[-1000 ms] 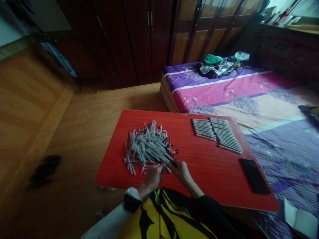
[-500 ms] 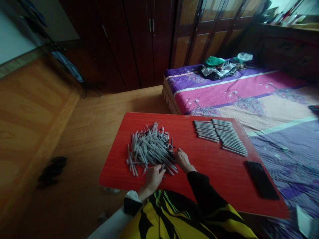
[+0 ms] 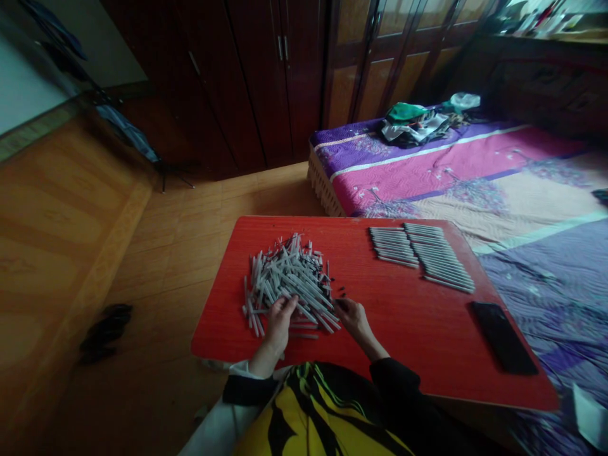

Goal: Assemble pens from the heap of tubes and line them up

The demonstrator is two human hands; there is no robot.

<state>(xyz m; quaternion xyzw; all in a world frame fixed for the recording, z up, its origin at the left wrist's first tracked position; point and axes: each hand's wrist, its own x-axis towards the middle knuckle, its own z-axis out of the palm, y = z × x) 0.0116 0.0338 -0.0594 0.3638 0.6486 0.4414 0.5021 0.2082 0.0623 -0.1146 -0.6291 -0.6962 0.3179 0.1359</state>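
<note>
Head view: you look down on a low red table (image 3: 403,342); its top is smooth with a fine streaked grain, and its corners are rounded.
Heap: the heap (image 3: 289,278) is a loose tangle of thin, straight, pale grey-white sticks, many with dark tips. It lies on the left half of the table, right under your hands.
Left hand: your left hand (image 3: 279,316) rests palm down on the heap's near edge with its fingers bent over the sticks. I cannot tell whether it grips one.
Right hand: your right hand (image 3: 352,315) sits at the heap's near right corner with its fingers curled inward, touching the outermost sticks. Any pinch there is too small to make out.
Sorted rows: the sorted rows (image 3: 420,256) are two neat bands of like sticks laid parallel at the table's far right, well apart from the heap.
Phone: the phone (image 3: 503,345) is a flat, glossy black slab near the table's right edge.
Quilt: the quilt (image 3: 475,183) is stitched fabric in purple, pink and cream bands, lying beside and beyond the table. Crumpled clothes (image 3: 418,120) lie at its far end.
Wardrobe: the wardrobe (image 3: 266,69) has dark polished wooden doors with slim metal handles.
Floor: the floor (image 3: 180,247) is warm brown, with dark shoes (image 3: 104,323) at the left.
In the way: your left hand covers part of the heap's near edge, and your yellow-and-black garment (image 3: 304,418) hides the table's near rim.
</note>
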